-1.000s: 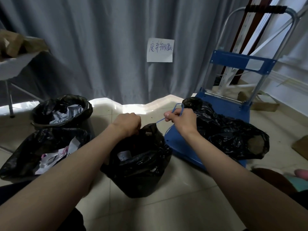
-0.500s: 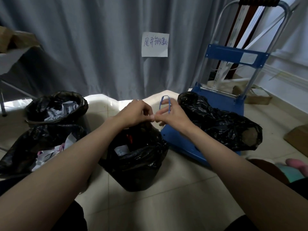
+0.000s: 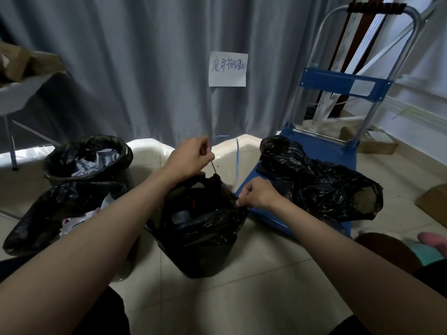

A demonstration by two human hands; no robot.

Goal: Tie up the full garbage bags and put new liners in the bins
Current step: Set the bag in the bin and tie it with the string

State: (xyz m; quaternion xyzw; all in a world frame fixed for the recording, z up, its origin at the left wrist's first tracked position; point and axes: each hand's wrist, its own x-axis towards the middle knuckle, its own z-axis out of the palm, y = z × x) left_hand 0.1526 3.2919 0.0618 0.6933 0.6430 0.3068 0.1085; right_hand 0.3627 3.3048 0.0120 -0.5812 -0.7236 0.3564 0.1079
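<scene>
- Head view: a black garbage bag (image 3: 200,228) stood on the tiled floor (image 3: 254,286) at the middle, its mouth open, with dark items and a spot of red visible inside.
- The left hand (image 3: 187,157) was raised above the bag's far rim, fingers curled and pinching a thin blue drawstring (image 3: 237,155) that ran down to the bag's rim; the string looked blurred.
- The right hand (image 3: 257,193) was lower, at the bag's right rim, fingers curled and gripping the plastic edge there; whether it also held the string could not be told.
- A second black bag (image 3: 321,184) lay slumped on the deck of a blue hand cart (image 3: 338,151), just right of the right hand.
- On the left, a lined round bin (image 3: 89,157) held grey paper, and nearer the camera another black bag (image 3: 63,209) lay open with paper scraps in it.
- A handwritten paper note (image 3: 227,68) hung on the grey curtain (image 3: 121,68) behind.
</scene>
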